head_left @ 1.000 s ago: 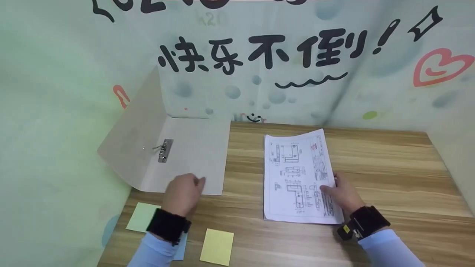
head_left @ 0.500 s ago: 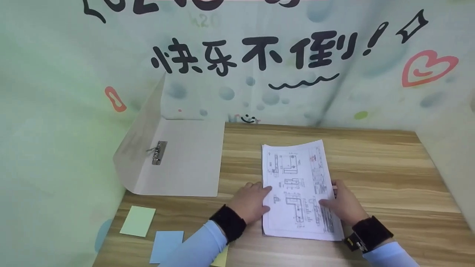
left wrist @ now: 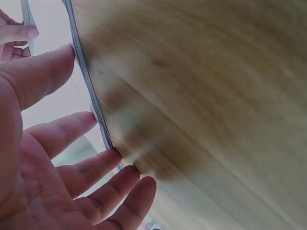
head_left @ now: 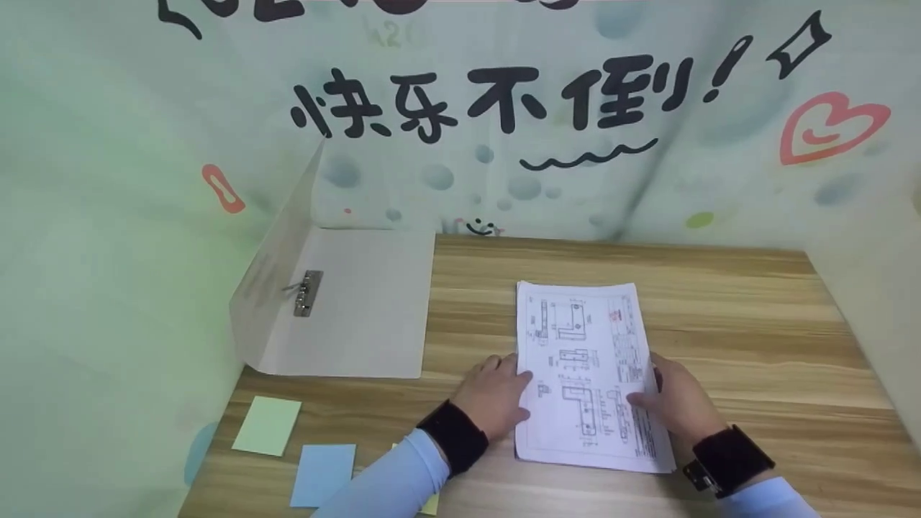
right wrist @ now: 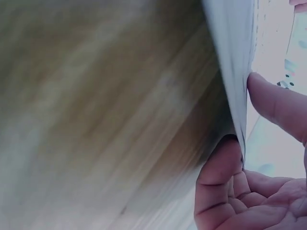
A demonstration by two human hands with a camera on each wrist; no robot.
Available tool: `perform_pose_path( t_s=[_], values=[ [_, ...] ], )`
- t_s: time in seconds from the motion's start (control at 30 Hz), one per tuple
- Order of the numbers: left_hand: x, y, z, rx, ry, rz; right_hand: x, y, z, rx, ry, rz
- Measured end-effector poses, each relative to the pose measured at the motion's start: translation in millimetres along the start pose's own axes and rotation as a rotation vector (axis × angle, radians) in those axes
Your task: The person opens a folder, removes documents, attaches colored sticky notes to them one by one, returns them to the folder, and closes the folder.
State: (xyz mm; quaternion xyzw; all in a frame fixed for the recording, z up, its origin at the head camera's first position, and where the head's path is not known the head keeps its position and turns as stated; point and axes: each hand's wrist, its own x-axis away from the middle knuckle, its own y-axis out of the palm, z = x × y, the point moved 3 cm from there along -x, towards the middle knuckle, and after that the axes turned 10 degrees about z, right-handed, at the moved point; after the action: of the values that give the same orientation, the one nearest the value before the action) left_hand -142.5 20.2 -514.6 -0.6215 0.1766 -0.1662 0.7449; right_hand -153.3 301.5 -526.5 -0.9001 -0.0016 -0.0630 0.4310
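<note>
A stack of printed drawing sheets lies right of the middle in the head view, with its long sides running away from me. Along its left edge my left hand rests, thumb and fingertips at the paper; the left wrist view has those fingers spread and fairly straight against the edge. My right hand grips the right edge, thumb on top. In the right wrist view, curled fingers reach under the paper edge, which is raised over the tabletop there.
An open file folder with a metal lever clip lies at the left, its cover standing up against the backdrop. Nearer me are a green sticky note, a blue one, and a yellow one partly hidden under my left sleeve.
My left hand has moved right from beside the folder to the stack's left edge. The stack has come slightly nearer me, with my right hand still on it. The folder cover has swung more upright.
</note>
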Motion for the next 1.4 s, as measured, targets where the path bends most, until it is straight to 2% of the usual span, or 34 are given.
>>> perform_pose_path(
  t_s=[0.23,0.4,0.53,0.67,0.77,0.93,1.1,1.27,1.4],
  values=[
    [2.4,-1.5,-2.9,-0.004,-0.05,-0.007,-3.7,0.2,-3.4,0.086,-0.018,-0.002],
    [0.0,-4.0,-0.6,0.004,-0.051,-0.015,-3.7,-4.9,-2.1,0.101,0.014,-0.007],
    [-0.4,-2.6,-1.3,0.013,-0.039,-0.046,1.3,-4.2,-0.4,0.09,0.036,0.012],
    [1.5,-6.2,-7.7,0.072,-0.029,-0.078,4.0,-1.5,-1.6,0.088,0.03,0.018],
    [6.3,-16.3,-19.2,0.128,-0.023,-0.091,5.0,0.2,-3.6,0.093,0.012,0.026],
    [26.4,-35.3,-48.4,0.166,-0.039,-0.088,6.0,2.0,-5.9,0.108,-0.022,0.034],
    [55.0,-43.7,-70.8,0.195,-0.069,-0.103,5.7,2.2,-6.3,0.1,-0.033,0.04],
    [82.8,-47.1,-80.0,0.214,-0.1,-0.169,5.3,3.4,-6.7,0.099,-0.03,0.033],
    [97.9,-48.8,-81.9,0.193,-0.11,-0.199,5.2,3.9,-6.3,0.102,-0.033,0.034]
  ],
)
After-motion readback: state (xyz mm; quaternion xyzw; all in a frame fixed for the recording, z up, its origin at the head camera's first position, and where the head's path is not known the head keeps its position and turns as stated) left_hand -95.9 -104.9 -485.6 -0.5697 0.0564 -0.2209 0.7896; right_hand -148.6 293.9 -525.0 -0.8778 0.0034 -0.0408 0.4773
